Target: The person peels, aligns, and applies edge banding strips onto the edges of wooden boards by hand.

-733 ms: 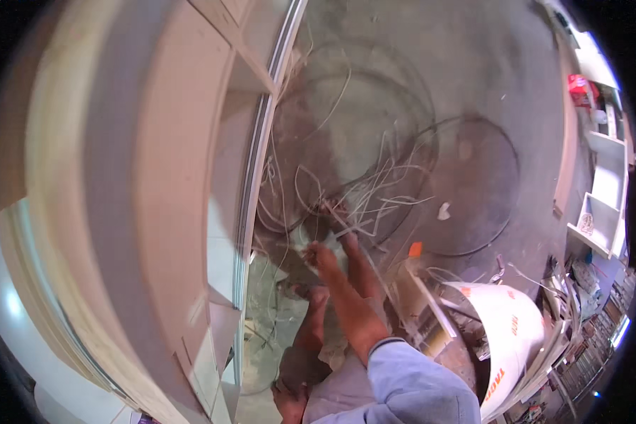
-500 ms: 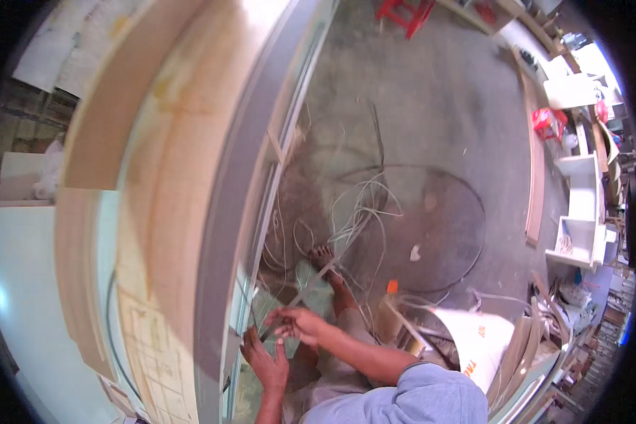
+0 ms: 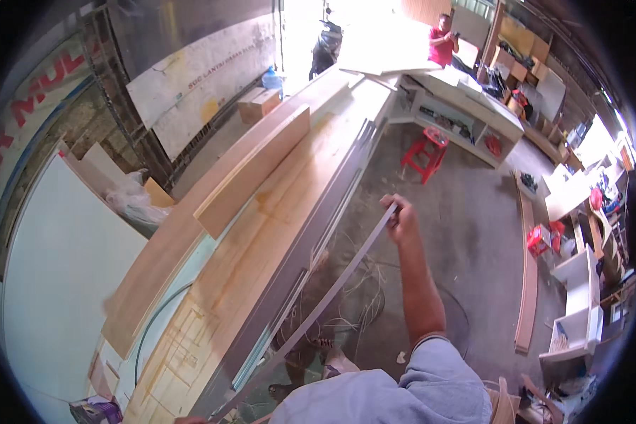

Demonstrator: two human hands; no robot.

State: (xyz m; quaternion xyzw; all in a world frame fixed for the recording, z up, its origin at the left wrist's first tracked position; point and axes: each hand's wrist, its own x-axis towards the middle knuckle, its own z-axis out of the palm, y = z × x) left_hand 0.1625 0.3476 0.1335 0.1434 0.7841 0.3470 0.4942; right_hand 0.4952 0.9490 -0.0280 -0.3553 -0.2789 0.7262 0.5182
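Out in front, my right hand point(image 3: 401, 222) is closed on the upper end of a long, thin grey strip point(image 3: 336, 288). The strip slants down to the lower left, close along the dark edge point(image 3: 279, 321) of a long stack of boards. Only a sliver of my left hand point(image 3: 189, 420) shows at the bottom rim, close to the strip's lower end. Its fingers are mostly cut off, so its grip is unclear. Left of the strip lies a pale wooden panel point(image 3: 244, 244), with a loose plank point(image 3: 254, 169) resting upon it.
Tangled pale cords point(image 3: 364, 304) lie on the floor by my feet. A red stool point(image 3: 425, 152) stands ahead, before a low white cabinet point(image 3: 502, 131). Long boards point(image 3: 525, 275) and white shelf units point(image 3: 576, 304) are on the right. A person in red point(image 3: 442, 44) is far off.
My right hand has moved up and forward, away from my left, and now holds the strip stretched out. My view has lifted toward the far end of the room. My left hand has dropped to the rim.
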